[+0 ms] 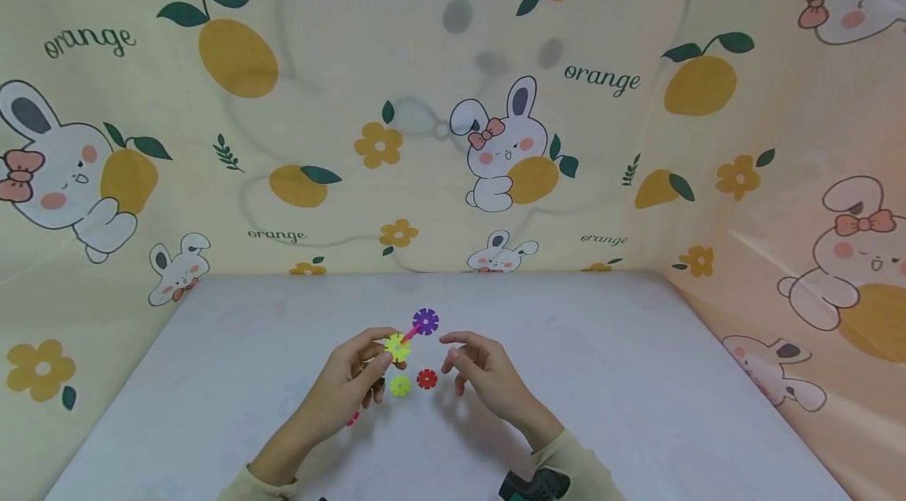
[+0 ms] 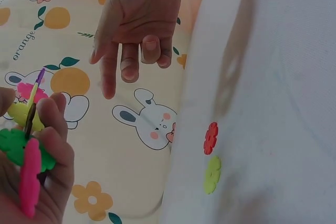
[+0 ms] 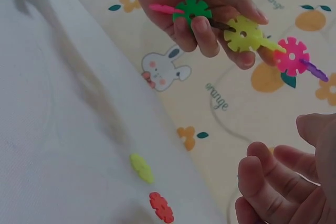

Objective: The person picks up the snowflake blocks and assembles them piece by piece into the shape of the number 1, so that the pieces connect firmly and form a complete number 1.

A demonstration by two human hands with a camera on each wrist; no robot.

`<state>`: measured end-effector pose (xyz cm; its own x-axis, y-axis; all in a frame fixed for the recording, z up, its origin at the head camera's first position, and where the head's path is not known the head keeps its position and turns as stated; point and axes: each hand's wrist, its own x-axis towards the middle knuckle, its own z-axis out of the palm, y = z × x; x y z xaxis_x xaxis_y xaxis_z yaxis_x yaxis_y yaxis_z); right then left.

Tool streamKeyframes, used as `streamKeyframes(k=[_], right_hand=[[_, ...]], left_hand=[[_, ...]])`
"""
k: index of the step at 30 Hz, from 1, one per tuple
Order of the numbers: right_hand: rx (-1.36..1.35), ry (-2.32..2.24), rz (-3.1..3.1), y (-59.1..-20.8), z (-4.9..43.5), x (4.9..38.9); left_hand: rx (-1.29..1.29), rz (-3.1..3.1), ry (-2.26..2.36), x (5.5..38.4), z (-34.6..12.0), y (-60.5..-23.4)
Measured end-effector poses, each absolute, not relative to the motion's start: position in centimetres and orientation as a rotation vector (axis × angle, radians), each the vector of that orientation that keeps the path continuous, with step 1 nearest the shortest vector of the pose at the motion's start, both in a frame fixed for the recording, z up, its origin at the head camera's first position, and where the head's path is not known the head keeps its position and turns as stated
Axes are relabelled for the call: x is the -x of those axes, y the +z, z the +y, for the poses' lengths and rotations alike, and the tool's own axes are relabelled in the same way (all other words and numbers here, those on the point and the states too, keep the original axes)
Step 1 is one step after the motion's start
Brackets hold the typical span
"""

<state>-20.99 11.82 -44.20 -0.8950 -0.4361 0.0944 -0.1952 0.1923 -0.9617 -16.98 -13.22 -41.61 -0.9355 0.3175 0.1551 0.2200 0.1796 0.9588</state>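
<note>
My left hand [image 1: 347, 379] holds a chain of slotted plastic flower discs above the white table. In the right wrist view, a green disc [image 3: 192, 15] and a yellow disc [image 3: 243, 34] lie within its fingers. Past the fingertips come a pink disc [image 3: 292, 56] and a purple disc [image 3: 315, 71] at the far end, while another pink disc [image 3: 164, 9] ends the chain near the palm. My right hand [image 1: 488, 377] hovers to the right of the chain, fingers loosely bent, nothing in them. A loose red disc [image 1: 427, 379] and a yellow-green disc [image 1: 400, 385] lie below, between the hands.
The white table [image 1: 637, 375] reaches back to a cream cloth [image 1: 396, 37] printed with rabbits and oranges, which also hangs at both sides. A dark strapped device [image 1: 534, 484] sits at the right wrist, by the sleeve [image 1: 576, 466].
</note>
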Motion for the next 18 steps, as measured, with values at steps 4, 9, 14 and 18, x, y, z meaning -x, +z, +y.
streamKeyframes(k=[4,9,14,18], right_hand=[[0.615,-1.763,2.266,-44.25,11.79,21.02],[0.615,-1.742,2.266,-44.17,11.85,21.05],[0.616,-1.738,2.253,-44.18,11.88,21.03],[0.611,-1.728,2.262,-44.21,11.85,21.02]], left_hand=[[-0.534,2.327,1.89,16.94,-13.26,-41.47],[-0.509,2.315,1.868,17.0,-13.39,-41.41],[-0.473,2.308,1.847,17.19,-13.36,-41.61],[-0.445,2.283,1.843,17.27,-13.33,-41.72]])
